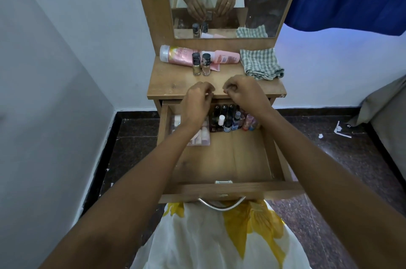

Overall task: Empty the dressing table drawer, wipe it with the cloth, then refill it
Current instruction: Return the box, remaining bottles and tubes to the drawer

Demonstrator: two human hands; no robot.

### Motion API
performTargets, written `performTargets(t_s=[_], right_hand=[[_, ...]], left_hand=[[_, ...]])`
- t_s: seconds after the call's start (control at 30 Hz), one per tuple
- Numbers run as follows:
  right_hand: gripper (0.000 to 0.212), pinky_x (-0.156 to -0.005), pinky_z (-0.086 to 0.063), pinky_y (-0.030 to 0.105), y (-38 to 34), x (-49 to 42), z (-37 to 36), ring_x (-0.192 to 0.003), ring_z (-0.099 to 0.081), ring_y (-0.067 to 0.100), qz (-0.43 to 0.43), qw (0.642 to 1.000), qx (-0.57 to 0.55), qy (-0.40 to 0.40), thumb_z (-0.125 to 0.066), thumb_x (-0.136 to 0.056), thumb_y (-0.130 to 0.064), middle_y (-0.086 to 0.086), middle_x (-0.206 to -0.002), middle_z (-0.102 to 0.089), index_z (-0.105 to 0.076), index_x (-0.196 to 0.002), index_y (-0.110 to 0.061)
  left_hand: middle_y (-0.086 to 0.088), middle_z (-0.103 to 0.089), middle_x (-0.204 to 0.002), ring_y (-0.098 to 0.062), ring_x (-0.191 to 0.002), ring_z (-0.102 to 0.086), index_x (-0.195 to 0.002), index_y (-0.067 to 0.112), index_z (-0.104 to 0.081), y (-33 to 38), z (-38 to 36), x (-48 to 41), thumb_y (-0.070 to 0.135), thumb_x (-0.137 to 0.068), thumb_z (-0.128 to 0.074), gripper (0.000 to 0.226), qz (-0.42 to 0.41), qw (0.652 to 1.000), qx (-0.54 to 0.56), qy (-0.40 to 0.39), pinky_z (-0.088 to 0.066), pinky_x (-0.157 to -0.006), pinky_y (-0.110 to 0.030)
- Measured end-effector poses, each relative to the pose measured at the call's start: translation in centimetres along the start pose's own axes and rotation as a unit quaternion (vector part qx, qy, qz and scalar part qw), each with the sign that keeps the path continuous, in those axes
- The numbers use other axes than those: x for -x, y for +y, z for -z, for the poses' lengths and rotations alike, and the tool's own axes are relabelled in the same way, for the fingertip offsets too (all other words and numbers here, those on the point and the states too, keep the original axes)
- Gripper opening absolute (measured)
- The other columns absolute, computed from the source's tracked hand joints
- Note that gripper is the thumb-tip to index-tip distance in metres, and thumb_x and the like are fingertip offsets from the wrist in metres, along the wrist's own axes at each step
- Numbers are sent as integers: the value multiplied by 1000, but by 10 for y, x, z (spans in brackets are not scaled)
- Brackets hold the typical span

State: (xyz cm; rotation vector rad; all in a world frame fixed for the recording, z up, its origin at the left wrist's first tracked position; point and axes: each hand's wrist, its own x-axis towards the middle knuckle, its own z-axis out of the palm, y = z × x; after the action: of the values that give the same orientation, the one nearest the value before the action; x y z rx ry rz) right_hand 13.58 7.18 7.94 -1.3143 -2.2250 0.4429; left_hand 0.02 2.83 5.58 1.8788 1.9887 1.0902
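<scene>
While drawer [222, 158] open, both hands' fingers [208, 89] curled above bottles [230, 119].

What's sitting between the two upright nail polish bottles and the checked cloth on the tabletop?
In the head view, only bare wood at the front; the pink tube lying behind the nail polish bottles reaches toward the checked cloth.

The light brown wooden counter [175, 84] has a matt, grained laminate look, and the pulled-out wooden drawer [230, 158] matches it, with a curved, shiny metal handle [222, 205]. A grey-and-white checked cloth [260, 63] lies soft and crumpled. The pink plastic bottle [180, 56] has a pearly sheen. Two small glass nail polish bottles [201, 64] glint. The dark speckled stone floor [136, 143] looks polished.
</scene>
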Motion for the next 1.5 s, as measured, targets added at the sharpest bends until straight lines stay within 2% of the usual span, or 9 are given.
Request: performTargets(t_s=[0.27,0.4,0.53,0.73,0.93,1.17,1.33,1.4,1.5], right_hand=[[18,-74,-48,31,-11,-52,-2,-78,-60,20,-47,997,-48,39,-58,-83,-3,12,-83,-66,-68,-98,0],[28,-87,-52,31,-14,-71,-11,-84,-62,16,-76,993,-79,52,-60,-82,-3,14,-100,-70,-65,-109,-2],[37,-75,-44,17,-18,-82,-16,-99,-64,20,-91,990,-97,37,-63,-82,-4,14,-112,-67,-60,-119,-4],[25,-80,-52,41,-20,-88,-25,-79,-62,21,-67,992,-96,48,-59,-78,1,18,-95,-70,-67,-101,0],[25,-79,-53,27,-19,-91,-26,-89,-67,19,-77,989,-112,63,-63,-80,-2,13,-99,-72,-69,-104,-5],[22,-78,-51,25,-19,-72,-14,-83,-66,18,-69,986,-136,67,-66,-78,-1,16,-95,-72,-69,-99,0],[25,-74,-50,15,-20,-47,0,-79,-61,11,-54,989,-129,48,-68,-77,-1,16,-95,-72,-69,-102,0],[25,-78,-51,21,-22,-36,5,-80,-65,17,-46,991,-117,49,-68,-77,-3,16,-92,-72,-69,-102,-1],[24,-72,-50,15,-22,-19,8,-78,-64,16,-44,992,-111,43,-68,-78,-2,16,-91,-72,-69,-102,-2]], left_hand=[[-10,-61,-118,-22,-108,-57,-110,5,-62,-7,20,-51,-1,-85,-55,26,10,997,21,67,-42,-84,-24],[-11,-59,-123,-22,-114,-55,-116,4,-61,-11,22,-71,-7,-84,-51,35,1,997,33,64,-42,-90,-22],[-12,-60,-123,-22,-114,-55,-117,3,-61,-14,18,-82,-7,-84,-48,37,3,998,34,45,-43,-87,-22],[-10,-66,-112,-15,-99,-59,-111,4,-64,-19,9,-89,-6,-86,-48,31,24,998,50,39,-40,-76,-16],[-9,-67,-105,-12,-93,-59,-106,5,-63,-17,9,-94,-4,-85,-54,25,51,995,78,44,-49,-82,-24],[-10,-70,-100,-18,-92,-65,-103,2,-66,-9,17,-82,4,-83,-63,21,48,997,64,21,-47,-78,-18],[-12,-72,-100,-21,-93,-67,-106,3,-68,0,21,-56,12,-83,-66,25,51,997,50,23,-53,-84,-32],[-11,-72,-100,-20,-93,-67,-106,4,-68,6,24,-44,13,-83,-67,25,46,998,48,8,-51,-80,-27],[-13,-70,-107,-22,-98,-66,-112,2,-65,13,27,-29,12,-83,-67,30,43,998,43,-16,-46,-81,-23]])
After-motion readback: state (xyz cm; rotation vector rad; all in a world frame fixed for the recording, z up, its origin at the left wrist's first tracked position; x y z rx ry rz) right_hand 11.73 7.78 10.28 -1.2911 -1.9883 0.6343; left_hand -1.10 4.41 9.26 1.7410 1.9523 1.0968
